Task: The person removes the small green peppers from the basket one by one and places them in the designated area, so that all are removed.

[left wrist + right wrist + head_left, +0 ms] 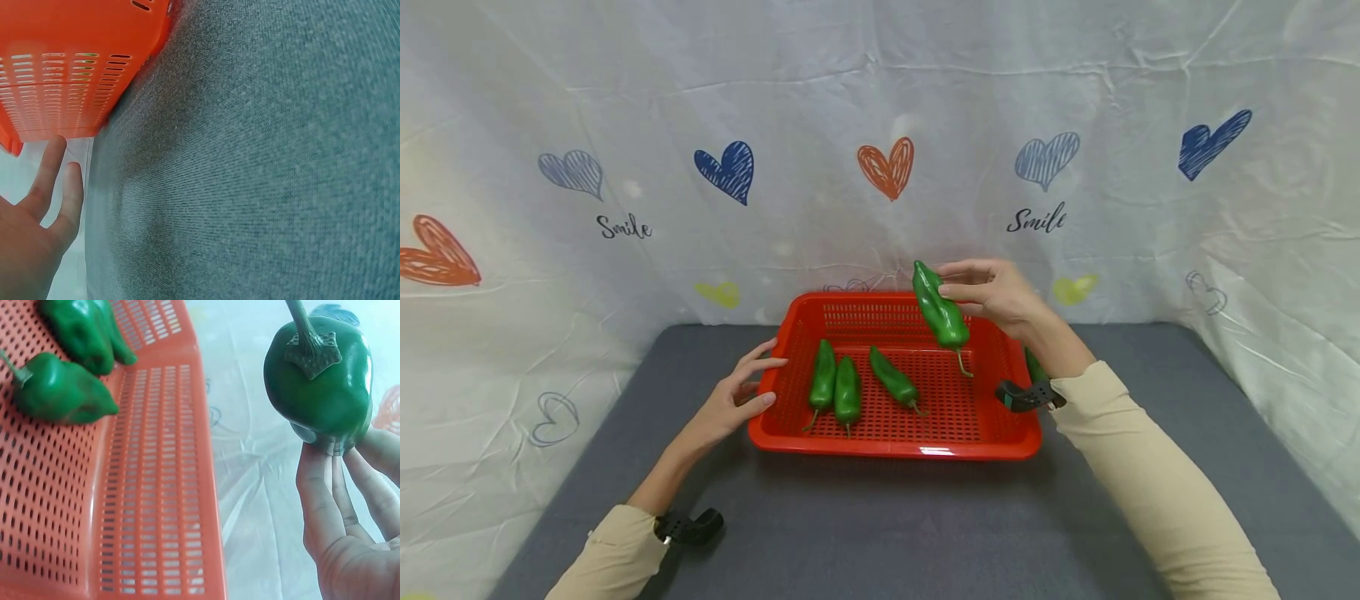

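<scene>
My right hand [996, 296] pinches a long green pepper [942, 308] between thumb and fingers, above the right half of a red plastic basket [895, 447]. The pepper is tilted, tip up and stem hanging down. In the right wrist view its stem end [319, 353] faces the camera. Inside the basket lie three more peppers: two side by side on the left [823, 375] and one near the middle [893, 377]. My left hand [730, 402] is at the basket's left side, fingers spread and extended to the rim.
Part of another green pepper [1033, 364] shows outside the basket's right side, mostly hidden behind my right wrist. The basket stands on a grey cloth-covered table [880, 525]. Behind it hangs a white curtain [805, 100] printed with hearts.
</scene>
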A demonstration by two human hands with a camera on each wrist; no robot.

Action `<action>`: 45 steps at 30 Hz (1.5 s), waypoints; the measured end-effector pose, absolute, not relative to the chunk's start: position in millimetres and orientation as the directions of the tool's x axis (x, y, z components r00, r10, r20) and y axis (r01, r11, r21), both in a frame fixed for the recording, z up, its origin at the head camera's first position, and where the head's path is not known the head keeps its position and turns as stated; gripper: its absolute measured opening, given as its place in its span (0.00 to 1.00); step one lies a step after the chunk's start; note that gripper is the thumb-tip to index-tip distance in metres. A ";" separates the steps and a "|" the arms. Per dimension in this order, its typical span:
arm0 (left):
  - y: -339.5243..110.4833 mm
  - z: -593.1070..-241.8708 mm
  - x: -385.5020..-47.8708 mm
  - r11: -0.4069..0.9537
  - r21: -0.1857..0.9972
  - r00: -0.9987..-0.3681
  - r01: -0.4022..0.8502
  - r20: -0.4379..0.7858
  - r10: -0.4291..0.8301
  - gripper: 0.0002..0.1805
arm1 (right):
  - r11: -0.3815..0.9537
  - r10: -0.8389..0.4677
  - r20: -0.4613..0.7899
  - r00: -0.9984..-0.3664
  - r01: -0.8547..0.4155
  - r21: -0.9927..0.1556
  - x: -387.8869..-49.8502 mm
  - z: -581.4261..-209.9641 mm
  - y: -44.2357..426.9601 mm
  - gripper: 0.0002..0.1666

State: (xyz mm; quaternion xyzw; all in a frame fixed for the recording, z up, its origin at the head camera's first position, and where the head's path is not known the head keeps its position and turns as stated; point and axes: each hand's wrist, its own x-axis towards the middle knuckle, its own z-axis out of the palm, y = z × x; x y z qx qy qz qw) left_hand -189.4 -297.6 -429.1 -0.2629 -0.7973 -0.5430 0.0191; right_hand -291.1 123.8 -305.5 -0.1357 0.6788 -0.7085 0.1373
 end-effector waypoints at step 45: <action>-296.9 -429.2 -189.3 0.286 0.857 -0.870 0.428 0.305 0.387 0.26 | -0.108 -0.226 -0.039 -0.973 0.065 -0.992 -283.0 -336.9 251.5 0.12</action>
